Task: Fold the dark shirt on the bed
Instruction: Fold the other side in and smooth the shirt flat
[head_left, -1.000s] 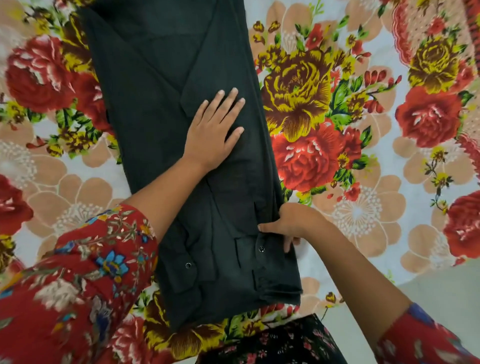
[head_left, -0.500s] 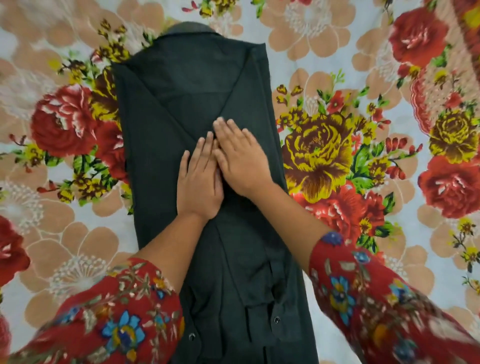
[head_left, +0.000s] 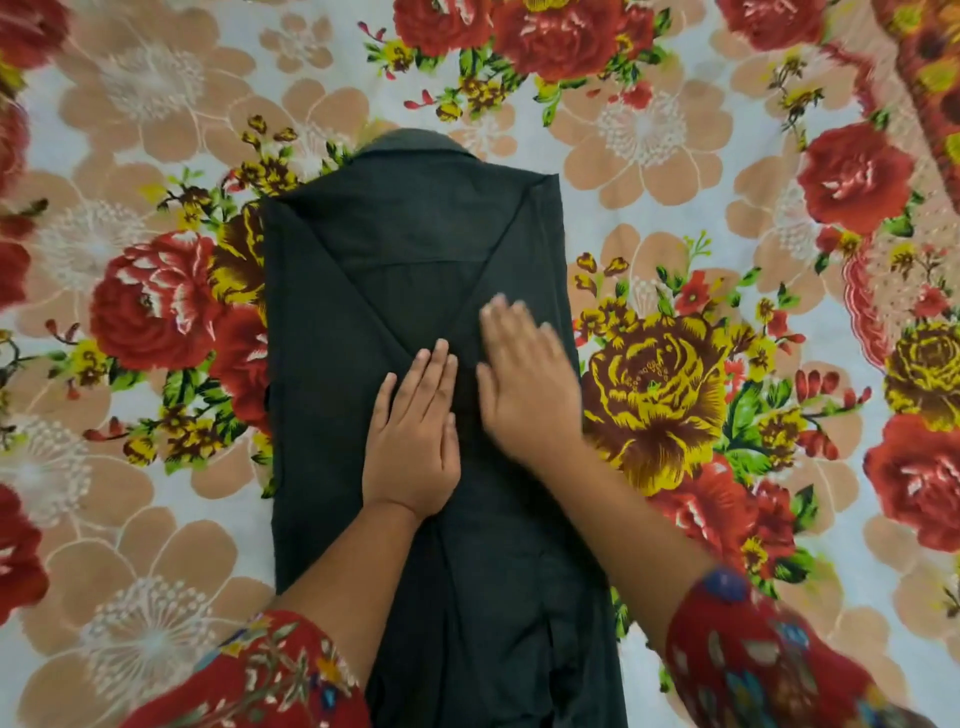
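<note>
The dark shirt lies lengthwise on the bed as a long narrow strip, collar at the far end, both sides folded in so their edges form a V over the back. My left hand rests flat on the middle of the shirt, fingers together and pointing away from me. My right hand lies flat just to its right, on the right folded panel, and is blurred by motion. Neither hand grips any cloth. The shirt's near end runs out of view under my forearms.
The bedsheet with large red, yellow and beige flowers spreads on all sides of the shirt. My red floral sleeves fill the bottom corners of the view.
My right hand let go of the shirt's lower right edge, came up beside my left hand, and now slides a little right. The view shifted toward the collar.
</note>
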